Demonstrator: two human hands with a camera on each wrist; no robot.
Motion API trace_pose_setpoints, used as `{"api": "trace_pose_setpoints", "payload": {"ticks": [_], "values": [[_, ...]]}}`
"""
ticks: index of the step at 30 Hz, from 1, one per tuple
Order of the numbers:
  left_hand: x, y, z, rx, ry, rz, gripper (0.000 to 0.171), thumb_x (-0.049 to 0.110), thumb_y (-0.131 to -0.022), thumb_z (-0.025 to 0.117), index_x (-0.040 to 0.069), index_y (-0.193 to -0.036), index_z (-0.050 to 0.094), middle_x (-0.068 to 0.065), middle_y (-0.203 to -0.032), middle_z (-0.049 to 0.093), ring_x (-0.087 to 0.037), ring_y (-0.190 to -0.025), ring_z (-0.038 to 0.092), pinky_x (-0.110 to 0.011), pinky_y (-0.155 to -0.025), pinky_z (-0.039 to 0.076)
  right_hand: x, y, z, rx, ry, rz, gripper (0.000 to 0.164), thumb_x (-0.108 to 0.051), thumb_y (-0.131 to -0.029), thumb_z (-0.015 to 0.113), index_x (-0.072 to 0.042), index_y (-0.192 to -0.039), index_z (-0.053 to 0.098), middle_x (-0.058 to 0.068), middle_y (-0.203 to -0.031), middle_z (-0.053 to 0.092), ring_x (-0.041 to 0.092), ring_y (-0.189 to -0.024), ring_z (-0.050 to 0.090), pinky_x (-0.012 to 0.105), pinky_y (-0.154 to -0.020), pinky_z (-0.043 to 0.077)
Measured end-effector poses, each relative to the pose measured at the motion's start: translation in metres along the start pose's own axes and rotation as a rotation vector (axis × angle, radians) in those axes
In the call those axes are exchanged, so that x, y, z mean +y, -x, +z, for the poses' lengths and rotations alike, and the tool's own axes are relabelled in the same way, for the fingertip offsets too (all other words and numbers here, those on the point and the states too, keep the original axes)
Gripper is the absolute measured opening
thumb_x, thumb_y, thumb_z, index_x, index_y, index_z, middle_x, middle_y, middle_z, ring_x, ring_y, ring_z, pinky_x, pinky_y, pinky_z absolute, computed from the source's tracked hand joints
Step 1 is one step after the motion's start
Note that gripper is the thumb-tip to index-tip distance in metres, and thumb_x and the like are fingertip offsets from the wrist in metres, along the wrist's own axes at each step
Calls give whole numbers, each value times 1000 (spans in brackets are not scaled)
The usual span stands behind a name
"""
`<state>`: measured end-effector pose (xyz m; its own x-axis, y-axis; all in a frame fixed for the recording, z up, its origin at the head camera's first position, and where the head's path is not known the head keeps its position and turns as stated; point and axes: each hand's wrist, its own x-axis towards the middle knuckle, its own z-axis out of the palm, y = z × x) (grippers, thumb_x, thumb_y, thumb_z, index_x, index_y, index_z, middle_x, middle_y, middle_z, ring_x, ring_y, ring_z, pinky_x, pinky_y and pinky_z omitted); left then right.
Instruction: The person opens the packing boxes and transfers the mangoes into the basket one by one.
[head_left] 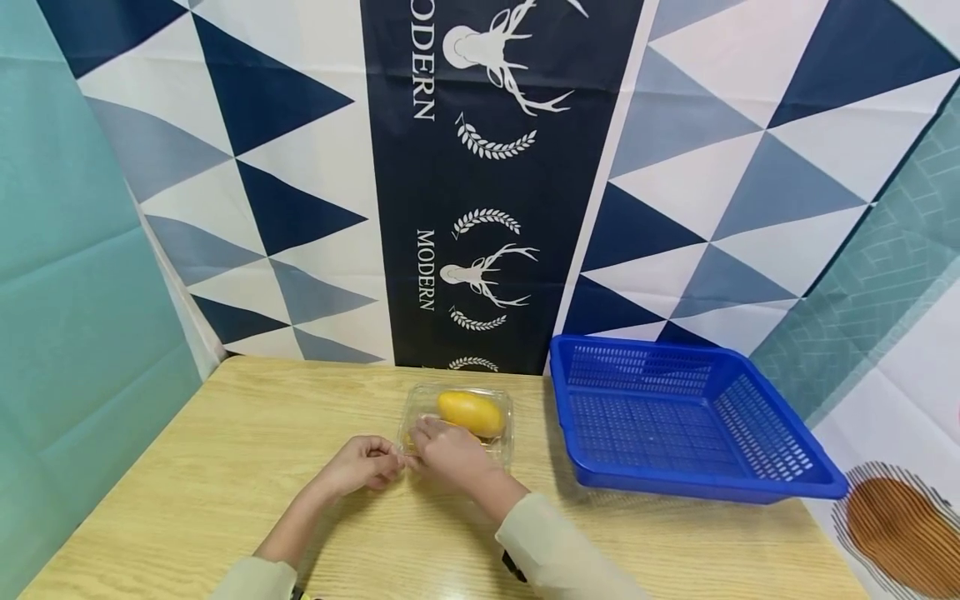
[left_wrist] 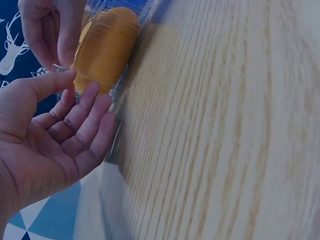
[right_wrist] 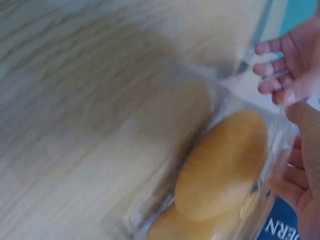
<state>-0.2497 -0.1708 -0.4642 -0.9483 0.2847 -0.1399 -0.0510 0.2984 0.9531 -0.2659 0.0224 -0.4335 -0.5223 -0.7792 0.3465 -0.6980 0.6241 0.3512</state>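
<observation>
Work site: a pale wood-grain table [head_left: 247, 433]. Near its back edge sits a clear, shallow, rectangular plastic container [head_left: 508, 417] holding two smooth yellow oval fruits [head_left: 470, 413], one largely hidden behind the right hand in the head view. A blue perforated plastic basket [head_left: 675, 483] stands to the right, apart from it.

Left hand [head_left: 371, 463]: thumb and index appear to pinch the thin plastic at the container's near-left corner; the remaining fingers are loosely bent, palm partly turned up. Right hand [head_left: 453, 454]: fingers curled over the same corner, gripping the edge beside the left thumb. Whether any lid is fastened there cannot be told.

Risks, judged: both hands work on one corner, so uneven pull could swing or tip the light container, since nothing braces its far end. A tilt would set the round fruits rolling. Hard pinching might crease or crack the thin plastic; a slipping fingertip could let the edge snap back.
</observation>
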Motion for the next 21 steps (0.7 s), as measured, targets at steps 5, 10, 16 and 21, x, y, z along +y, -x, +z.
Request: {"api": "trace_pose_setpoints", "payload": {"ticks": [5, 10, 16, 21], "values": [[0, -1, 0, -5, 0, -2, 30, 21, -92, 58, -7, -102, 57, -18, -92, 65, -19, -81, 64, -39, -72, 57, 9, 8, -1, -135, -200, 110, 52, -44, -87, 62, -13, -129, 56, 6, -138, 52, 19, -129, 47, 30, -107, 39], [-1, -1, 0, -15, 12, -3, 30, 22, -92, 59, -6, -101, 57, -18, -92, 65, -19, -82, 64, -39, -72, 57, 11, 9, 1, -145, -264, 149, 49, -46, -90, 56, -16, -130, 57, 5, -138, 51, 18, -130, 46, 31, -107, 39], [-1, -1, -1, -15, 13, -6, 30, 23, -91, 60, -5, -100, 58, -16, -90, 66, -19, -82, 65, -37, -71, 57, 9, 6, 4, -47, -83, 31, 44, -42, -91, 57, -11, -122, 61, 6, -127, 61, 18, -120, 55, 30, -99, 46], [0, -1, -1, -15, 6, 1, 29, 22, -91, 60, -5, -101, 58, -16, -91, 66, -19, -82, 65, -37, -71, 57, 7, 5, 6, -16, 59, -43, 43, -38, -90, 58, -7, -120, 61, 9, -123, 63, 19, -116, 58, 29, -100, 46]]}}
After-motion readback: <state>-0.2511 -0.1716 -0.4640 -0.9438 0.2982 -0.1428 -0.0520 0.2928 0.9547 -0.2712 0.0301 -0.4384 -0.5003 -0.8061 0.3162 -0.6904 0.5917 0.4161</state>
